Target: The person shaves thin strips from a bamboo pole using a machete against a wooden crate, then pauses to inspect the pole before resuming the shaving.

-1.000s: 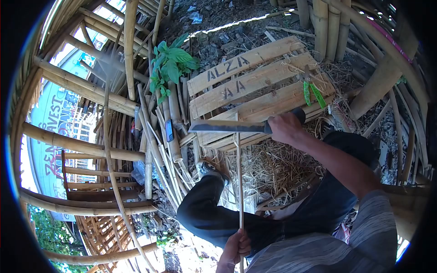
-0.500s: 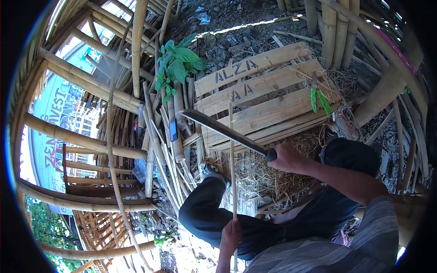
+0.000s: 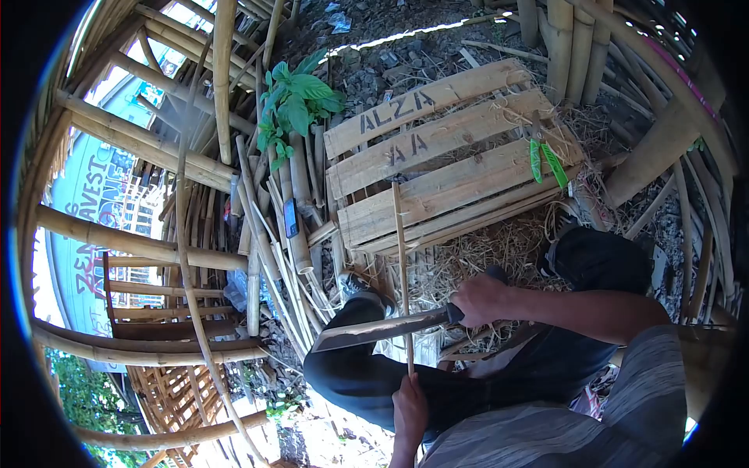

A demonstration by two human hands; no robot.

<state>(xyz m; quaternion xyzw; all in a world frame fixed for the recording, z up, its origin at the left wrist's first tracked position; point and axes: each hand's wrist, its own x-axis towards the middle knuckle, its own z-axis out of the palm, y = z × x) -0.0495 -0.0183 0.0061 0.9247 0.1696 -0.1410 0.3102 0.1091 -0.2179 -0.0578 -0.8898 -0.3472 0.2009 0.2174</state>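
Observation:
My right hand [image 3: 481, 300] is closed around the dark handle of a machete [image 3: 374, 331]. Its long blade points left and crosses over a thin bamboo strip [image 3: 402, 257], a short way above my left hand. My left hand [image 3: 409, 402] grips the lower part of that strip, which runs up from my lap. The strip's upper end overlaps the near side of a wooden slat crate [image 3: 425, 207] in this view. The crate bears dark painted letters. Green-handled pliers or cutters [image 3: 549, 162] lie on its right end.
Bamboo poles and strips [image 3: 273, 242] lie to the left, with a phone [image 3: 291, 219] on one. A leafy green plant [image 3: 296, 101] stands behind them. Shavings [image 3: 499, 249] cover the ground by the crate. Bamboo framework [image 3: 148, 246] rises along the left.
The machete has come down along the bamboo strip towards my left hand, and its blade has swung from slanting upward left to slanting slightly downward left. My left hand still holds the strip.

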